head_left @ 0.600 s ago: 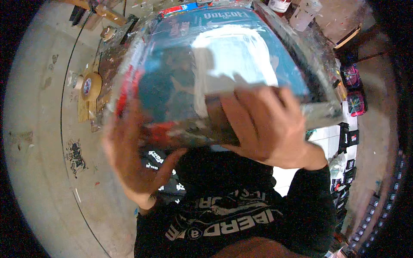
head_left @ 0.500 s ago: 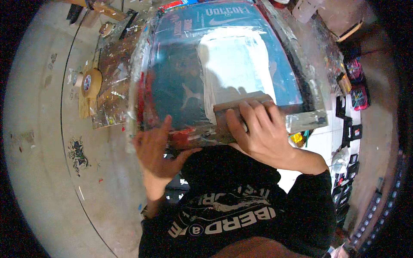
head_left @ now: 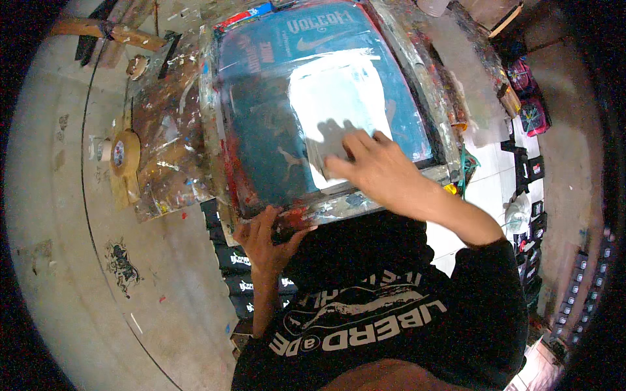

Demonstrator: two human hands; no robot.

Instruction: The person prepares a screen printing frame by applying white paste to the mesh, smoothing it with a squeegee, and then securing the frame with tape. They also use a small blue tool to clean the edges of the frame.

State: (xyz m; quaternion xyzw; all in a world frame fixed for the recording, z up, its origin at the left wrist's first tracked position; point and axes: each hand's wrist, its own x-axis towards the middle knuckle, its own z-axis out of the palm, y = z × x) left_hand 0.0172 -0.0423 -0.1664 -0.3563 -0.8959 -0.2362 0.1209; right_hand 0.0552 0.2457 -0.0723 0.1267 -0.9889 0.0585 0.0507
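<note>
A screen-printing frame [head_left: 378,207] with a blue-green mesh [head_left: 254,130] lies in front of me. A broad patch of white ink [head_left: 336,91] covers the middle and right of the mesh. My left hand [head_left: 264,244] grips the frame's near left corner, fingers over the edge and thumb along its near side. Over the lower part of the white ink, my right hand [head_left: 378,163] is closed with curled fingers, slightly blurred. Whatever lies in it is hidden; no squeegee shows. The hand's shadow falls on the ink.
The paint-spattered table [head_left: 163,156] carries a roll of tape [head_left: 124,150] at its left edge. A wooden bar [head_left: 117,32] stands at the far left. Dark printed pieces [head_left: 238,260] lie below the frame. More dark pieces [head_left: 535,169] are on the right, beside a clear plastic bag [head_left: 518,212].
My left hand has come down from open onto the frame's corner. My right hand held a brown-handled squeegee at the near edge; that squeegee is out of sight now. The view has shifted.
</note>
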